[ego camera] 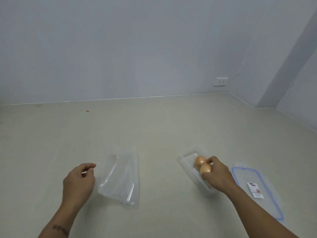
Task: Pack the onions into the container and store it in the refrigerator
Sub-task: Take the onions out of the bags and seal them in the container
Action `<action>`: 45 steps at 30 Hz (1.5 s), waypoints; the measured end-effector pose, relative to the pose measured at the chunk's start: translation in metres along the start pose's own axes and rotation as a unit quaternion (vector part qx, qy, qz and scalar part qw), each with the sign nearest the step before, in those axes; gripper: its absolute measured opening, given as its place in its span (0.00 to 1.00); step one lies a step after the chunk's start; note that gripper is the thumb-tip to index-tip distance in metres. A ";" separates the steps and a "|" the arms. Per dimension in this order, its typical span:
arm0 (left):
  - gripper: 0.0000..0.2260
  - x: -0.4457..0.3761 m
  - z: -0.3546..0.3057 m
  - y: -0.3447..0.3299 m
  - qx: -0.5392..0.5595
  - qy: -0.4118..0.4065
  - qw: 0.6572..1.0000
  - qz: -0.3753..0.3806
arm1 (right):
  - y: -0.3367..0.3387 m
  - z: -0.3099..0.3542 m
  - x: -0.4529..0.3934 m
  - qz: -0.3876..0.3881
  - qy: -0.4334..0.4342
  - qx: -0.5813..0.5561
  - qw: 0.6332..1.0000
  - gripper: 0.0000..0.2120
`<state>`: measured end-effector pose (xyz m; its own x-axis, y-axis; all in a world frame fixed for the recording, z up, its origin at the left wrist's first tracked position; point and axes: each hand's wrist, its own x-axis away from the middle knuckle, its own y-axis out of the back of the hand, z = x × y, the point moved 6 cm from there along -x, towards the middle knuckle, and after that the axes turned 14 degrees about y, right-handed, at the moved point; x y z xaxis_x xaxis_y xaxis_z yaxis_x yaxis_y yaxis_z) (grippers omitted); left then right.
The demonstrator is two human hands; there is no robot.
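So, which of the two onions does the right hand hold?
The nearer onion, the one closer to the person: the right hand wraps around it. The farther onion lies in the container beyond it.

The person is showing two bare forearms, with no sleeves reaching into view and nothing worn at either wrist. The left hand is wearing no ring, glove or band, and a small dark tattoo of blurred, unreadable marks is sitting on the forearm near the bottom edge of the view. The right hand is likewise showing no jewellery or covering, and its forearm is carrying no markings.
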<state>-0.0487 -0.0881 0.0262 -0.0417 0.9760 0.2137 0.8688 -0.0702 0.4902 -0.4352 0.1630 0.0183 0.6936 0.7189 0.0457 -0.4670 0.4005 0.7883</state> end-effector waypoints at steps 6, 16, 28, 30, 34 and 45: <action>0.13 0.035 -0.027 0.013 0.013 -0.084 0.996 -0.033 | -0.008 -0.006 0.000 0.073 0.018 0.053 0.996 0.14; 0.16 0.127 -0.076 -0.106 -0.007 -0.187 0.965 0.183 | 0.035 -0.019 0.015 0.055 0.090 0.009 0.994 0.19; 0.11 0.280 -0.118 -0.298 -0.173 -0.314 0.855 0.373 | 0.113 -0.177 0.039 0.059 -0.052 0.081 0.994 0.28; 0.16 0.302 -0.115 -0.328 -0.224 -0.313 0.832 0.400 | 0.111 -0.197 0.041 0.076 -0.066 0.088 0.991 0.31; 0.29 0.326 -0.093 -0.375 -0.368 -0.215 0.797 0.428 | 0.103 -0.224 0.039 0.106 -0.073 0.072 0.989 0.33; 0.27 0.320 -0.083 -0.413 -0.305 -0.022 0.872 0.382 | 0.111 -0.249 0.031 -0.023 -0.086 -0.055 0.995 0.24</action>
<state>-0.4620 0.2364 -0.0373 0.4658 0.6018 0.6488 0.2098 -0.7874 0.5797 -0.6020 0.3712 -0.0453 0.7943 0.5949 0.1231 -0.4841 0.4974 0.7199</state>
